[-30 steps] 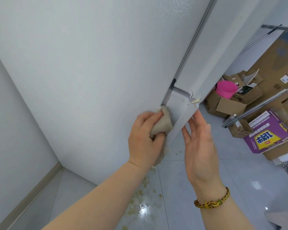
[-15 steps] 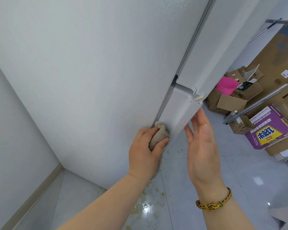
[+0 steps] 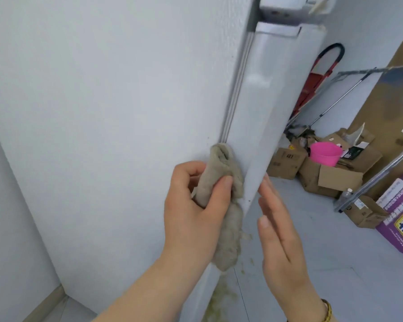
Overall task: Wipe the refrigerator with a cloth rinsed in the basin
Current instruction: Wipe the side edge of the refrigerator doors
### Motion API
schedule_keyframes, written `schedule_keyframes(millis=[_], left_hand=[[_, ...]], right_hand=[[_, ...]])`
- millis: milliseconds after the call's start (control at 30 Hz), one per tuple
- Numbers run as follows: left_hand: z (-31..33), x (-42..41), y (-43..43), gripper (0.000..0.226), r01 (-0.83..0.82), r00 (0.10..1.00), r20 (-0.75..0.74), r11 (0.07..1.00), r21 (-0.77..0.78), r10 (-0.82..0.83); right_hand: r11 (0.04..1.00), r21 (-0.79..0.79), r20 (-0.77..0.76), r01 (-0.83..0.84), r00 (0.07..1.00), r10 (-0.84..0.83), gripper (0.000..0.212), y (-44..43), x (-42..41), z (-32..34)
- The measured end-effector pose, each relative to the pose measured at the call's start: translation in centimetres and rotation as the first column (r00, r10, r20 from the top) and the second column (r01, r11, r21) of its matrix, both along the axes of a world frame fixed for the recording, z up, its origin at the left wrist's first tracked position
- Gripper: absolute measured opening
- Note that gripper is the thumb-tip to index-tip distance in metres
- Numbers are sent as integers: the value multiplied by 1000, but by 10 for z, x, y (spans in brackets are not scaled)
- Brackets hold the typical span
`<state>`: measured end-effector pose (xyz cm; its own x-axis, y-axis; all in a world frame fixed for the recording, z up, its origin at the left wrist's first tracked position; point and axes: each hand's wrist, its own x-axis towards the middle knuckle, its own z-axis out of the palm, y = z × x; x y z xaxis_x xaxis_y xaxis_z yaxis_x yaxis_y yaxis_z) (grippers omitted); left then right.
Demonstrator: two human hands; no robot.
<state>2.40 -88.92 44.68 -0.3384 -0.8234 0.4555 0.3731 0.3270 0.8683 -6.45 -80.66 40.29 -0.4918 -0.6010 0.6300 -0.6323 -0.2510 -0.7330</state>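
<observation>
At centre frame the left hand (image 3: 193,210) grips the cloth (image 3: 221,205), its length hanging vertically along the refrigerator (image 3: 102,112) door seam, while the right hand (image 3: 282,233) hovers flat-fingered beside it.

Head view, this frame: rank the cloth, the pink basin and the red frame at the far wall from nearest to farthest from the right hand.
1. cloth: just left of the right hand, against the refrigerator edge.
2. pink basin: beyond and to the right, on the cardboard boxes.
3. red frame: leaning at the far wall, farthest back.
</observation>
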Motion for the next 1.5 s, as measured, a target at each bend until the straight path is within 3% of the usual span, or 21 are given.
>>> schedule_keyframes(millis=[133,300,533,667,767,800,833,867,967,1000,1100,1167,1267,1367,1500], left_hand=[[-28,2,-1,26,-16,990,-144,991,-135,-3],[-31,19,-13,22,-189,954,-276,948,-257,115],[6,-2,-5,29,-217,975,-159,798,-563,153],[-4,-5,-4,19,-209,978,-140,767,-607,157],[-33,-8,0,27,-204,977,-80,763,-614,197],[-46,-11,0,34,-246,963,-78,722,-647,258],[-59,-14,-2,38,-294,940,-85,657,-695,330],[-70,-16,-4,38,-332,915,-96,599,-728,391],[-79,-19,-6,33,-398,871,-140,507,-765,472],[-73,-19,-6,33,-404,868,-153,493,-770,472],[-44,-19,-7,41,-379,887,-129,542,-750,442],[-40,-20,-7,43,-375,893,-121,566,-734,434],[-77,-19,-4,33,-370,865,-99,491,-789,493],[-96,-16,-8,32,-349,856,-56,495,-795,514],[-48,-16,-16,41,-281,939,-35,705,-651,342]], right_hand=[[983,-156,-26,-92,996,89,43,-3,-13,-18],[961,-200,-32,-189,982,186,46,-5,-12,-26],[943,-234,8,-235,970,243,64,-7,-7,-29],[936,-238,20,-259,962,271,65,-9,-9,-35],[956,-96,-31,-276,961,274,43,-26,-32,-30],[954,-40,-39,-298,954,297,53,-26,-36,-31],[951,-22,-59,-307,950,306,50,-24,-40,-33],[949,-54,-50,-310,950,308,37,-25,-38,-35],[936,-234,134,-264,944,300,63,-28,-30,-37],[929,-258,100,-264,949,298,60,-28,-31,-37],[925,-213,-55,-314,949,310,58,-23,-22,-39],[906,-256,-80,-337,941,328,58,-22,-18,-45],[898,-286,-42,-335,940,338,57,-19,-17,-46],[890,-287,-48,-354,933,355,57,-19,-19,-45],[873,-308,-73,-379,924,376,54,-20,-24,-47]])
